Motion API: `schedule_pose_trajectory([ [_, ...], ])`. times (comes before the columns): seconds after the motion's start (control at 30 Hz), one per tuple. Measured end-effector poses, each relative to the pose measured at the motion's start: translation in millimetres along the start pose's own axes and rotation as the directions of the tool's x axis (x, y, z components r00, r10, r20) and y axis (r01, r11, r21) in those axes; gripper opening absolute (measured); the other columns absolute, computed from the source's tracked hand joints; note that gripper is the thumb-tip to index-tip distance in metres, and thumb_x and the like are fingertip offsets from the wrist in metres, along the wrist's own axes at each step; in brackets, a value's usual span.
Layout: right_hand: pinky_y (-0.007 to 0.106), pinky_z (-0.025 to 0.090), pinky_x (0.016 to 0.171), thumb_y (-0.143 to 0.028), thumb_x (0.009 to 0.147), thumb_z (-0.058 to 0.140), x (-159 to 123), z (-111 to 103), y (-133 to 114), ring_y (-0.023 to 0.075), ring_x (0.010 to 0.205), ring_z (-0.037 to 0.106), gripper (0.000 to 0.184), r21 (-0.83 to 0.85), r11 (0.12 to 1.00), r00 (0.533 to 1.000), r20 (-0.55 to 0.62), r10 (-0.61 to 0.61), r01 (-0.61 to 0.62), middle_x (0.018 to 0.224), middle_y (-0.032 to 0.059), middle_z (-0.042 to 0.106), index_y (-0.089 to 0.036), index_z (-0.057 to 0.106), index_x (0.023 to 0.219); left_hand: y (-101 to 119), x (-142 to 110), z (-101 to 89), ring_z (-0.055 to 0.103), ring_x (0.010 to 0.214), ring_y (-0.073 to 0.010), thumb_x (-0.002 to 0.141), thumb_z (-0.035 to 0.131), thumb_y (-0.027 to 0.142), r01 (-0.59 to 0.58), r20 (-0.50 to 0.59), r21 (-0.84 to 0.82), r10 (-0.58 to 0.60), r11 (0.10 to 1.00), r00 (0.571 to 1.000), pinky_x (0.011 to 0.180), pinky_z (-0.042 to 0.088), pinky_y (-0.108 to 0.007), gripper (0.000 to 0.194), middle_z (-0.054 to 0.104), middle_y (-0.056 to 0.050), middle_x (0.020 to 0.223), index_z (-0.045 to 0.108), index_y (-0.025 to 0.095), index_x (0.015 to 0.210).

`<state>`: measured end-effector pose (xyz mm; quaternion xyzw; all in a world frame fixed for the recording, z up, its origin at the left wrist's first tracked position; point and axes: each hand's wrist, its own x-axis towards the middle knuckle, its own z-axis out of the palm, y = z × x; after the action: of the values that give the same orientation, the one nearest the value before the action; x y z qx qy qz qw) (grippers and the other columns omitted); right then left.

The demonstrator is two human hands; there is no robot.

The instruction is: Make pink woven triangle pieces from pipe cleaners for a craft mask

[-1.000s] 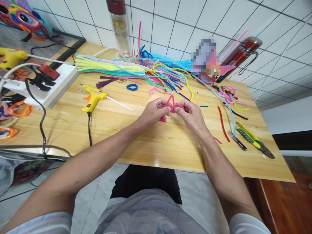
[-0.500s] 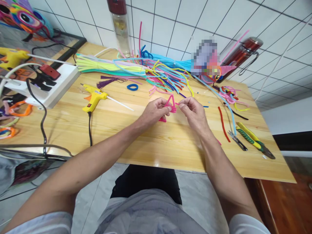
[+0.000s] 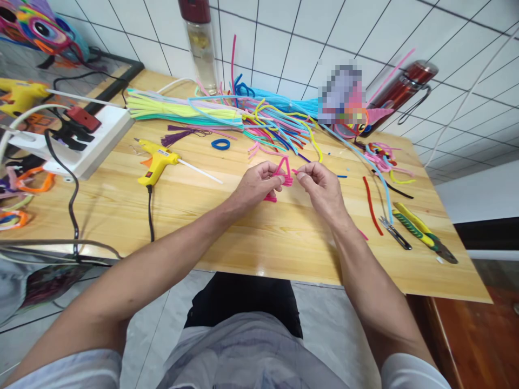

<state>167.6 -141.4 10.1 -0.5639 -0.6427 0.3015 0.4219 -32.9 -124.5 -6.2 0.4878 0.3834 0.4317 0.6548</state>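
My left hand (image 3: 261, 182) is closed on a bent pink pipe cleaner (image 3: 286, 167), folded into a pointed loop with several short bends below. Part of the pink shape shows under the fingers; the rest is hidden by them. Close by on the right, my right hand (image 3: 322, 183) pinches the tip of a pink pipe cleaner between thumb and forefinger. Whether that tip belongs to the same piece I cannot tell. Both hands are just above the wooden table (image 3: 259, 237).
A yellow glue gun (image 3: 158, 162) lies to the left, near a white power strip (image 3: 101, 140). Bundled pipe cleaners (image 3: 186, 111) lie along the back. At right are a red pipe cleaner (image 3: 372, 205), thread snips (image 3: 395, 233) and green-yellow pliers (image 3: 424, 232). A red flask (image 3: 405, 92) leans at the wall.
My right fingers have shifted very slightly at the pink tip, and less of it shows between the hands. The left hand keeps its hold.
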Motion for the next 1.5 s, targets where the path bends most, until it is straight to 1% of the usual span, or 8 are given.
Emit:
schedule_pose_trajectory([
  [0.3, 0.034, 0.044, 0.074, -0.045, 0.088, 0.075, 1, 2, -1, 0.0178, 0.076, 0.055, 0.023, 0.007, 0.999, 0.998, 0.043, 0.037, -0.037, 0.082, -0.001, 0.067, -0.024, 0.071, 0.094, -3, 2, -0.5, 0.064, 0.061, -0.0084, 0.087, 0.083, 0.022, -0.011, 0.022, 0.001, 0.011, 1.0, 1.0, 0.06, 0.056, -0.02, 0.02, 0.073, 0.001, 0.077, 0.066, 0.017, 0.094],
  [0.47, 0.032, 0.034, 0.066, -0.046, 0.083, 0.079, 2, 1, 0, 0.0154, 0.068, 0.043, 0.026, -0.012, 0.996, 0.99, 0.107, 0.091, -0.09, 0.068, -0.0037, 0.053, -0.023, 0.067, 0.078, -7, 3, 3.1, 0.062, 0.06, -0.0082, 0.089, 0.081, 0.023, -0.007, 0.027, 0.008, 0.007, 1.0, 1.0, 0.059, 0.053, -0.02, 0.016, 0.071, 0.002, 0.077, 0.067, 0.017, 0.096],
  [0.67, 0.032, 0.033, 0.067, -0.046, 0.082, 0.077, 8, -4, 8, 0.0145, 0.067, 0.042, 0.026, 0.039, 0.987, 0.987, 0.045, 0.153, -0.155, 0.067, -0.0046, 0.052, -0.023, 0.067, 0.076, 7, 3, -3.5, 0.051, 0.058, -0.0043, 0.092, 0.078, 0.022, -0.186, -0.179, 0.115, 0.205, 0.976, 0.962, 0.056, 0.043, -0.02, 0.013, 0.073, 0.001, 0.094, 0.072, 0.017, 0.102],
  [0.87, 0.032, 0.03, 0.065, -0.049, 0.083, 0.072, 12, -8, 12, 0.0151, 0.067, 0.041, 0.03, -0.121, 0.972, 0.978, 0.024, 0.207, -0.202, 0.064, -0.0049, 0.048, -0.023, 0.063, 0.071, 44, 2, -20.5, 0.053, 0.059, -0.0074, 0.09, 0.073, 0.022, -0.201, -0.279, 0.178, 0.245, 0.963, 0.928, 0.054, 0.041, -0.019, 0.008, 0.071, 0.001, 0.083, 0.066, 0.019, 0.087],
  [1.07, 0.033, 0.033, 0.065, -0.046, 0.084, 0.07, 16, -7, 13, 0.0179, 0.067, 0.048, 0.029, -0.294, 0.937, 0.976, 0.045, 0.211, -0.189, 0.064, -0.002, 0.055, -0.024, 0.061, 0.067, 58, -7, -42.3, 0.052, 0.062, -0.0101, 0.084, 0.071, 0.022, -0.134, -0.203, 0.355, 0.216, 0.925, 0.955, 0.061, 0.045, -0.023, 0.005, 0.071, 0.0, 0.08, 0.068, 0.018, 0.082],
  [1.2, 0.033, 0.033, 0.062, -0.044, 0.085, 0.068, 18, -7, 12, 0.0182, 0.066, 0.049, 0.029, -0.34, 0.922, 0.974, 0.068, 0.218, -0.183, 0.062, -0.0013, 0.057, -0.024, 0.06, 0.066, 53, -19, -51.8, 0.057, 0.07, -0.0146, 0.083, 0.07, 0.021, -0.062, -0.169, 0.598, 0.201, 0.799, 0.965, 0.07, 0.046, -0.027, 0.006, 0.069, 0.0, 0.075, 0.07, 0.018, 0.078],
  [1.33, 0.034, 0.032, 0.062, -0.042, 0.086, 0.067, 17, -5, 9, 0.0179, 0.065, 0.048, 0.03, -0.381, 0.909, 0.967, 0.117, 0.227, -0.167, 0.061, -0.0013, 0.055, -0.025, 0.057, 0.064, 45, -33, -45.6, 0.06, 0.074, -0.017, 0.085, 0.068, 0.02, -0.037, -0.136, 0.733, 0.199, 0.679, 0.971, 0.074, 0.046, -0.028, 0.009, 0.069, 0.0, 0.074, 0.071, 0.02, 0.077],
  [1.5, 0.034, 0.034, 0.067, -0.04, 0.084, 0.066, 18, 0, 7, 0.0188, 0.068, 0.051, 0.025, -0.411, 0.9, 0.958, 0.168, 0.233, -0.147, 0.063, -0.0008, 0.057, -0.024, 0.062, 0.065, 33, -39, -27.9, 0.062, 0.075, -0.0174, 0.088, 0.066, 0.022, -0.091, -0.033, 0.758, 0.177, 0.646, 0.984, 0.075, 0.046, -0.028, 0.01, 0.071, 0.0, 0.075, 0.072, 0.02, 0.08],
])
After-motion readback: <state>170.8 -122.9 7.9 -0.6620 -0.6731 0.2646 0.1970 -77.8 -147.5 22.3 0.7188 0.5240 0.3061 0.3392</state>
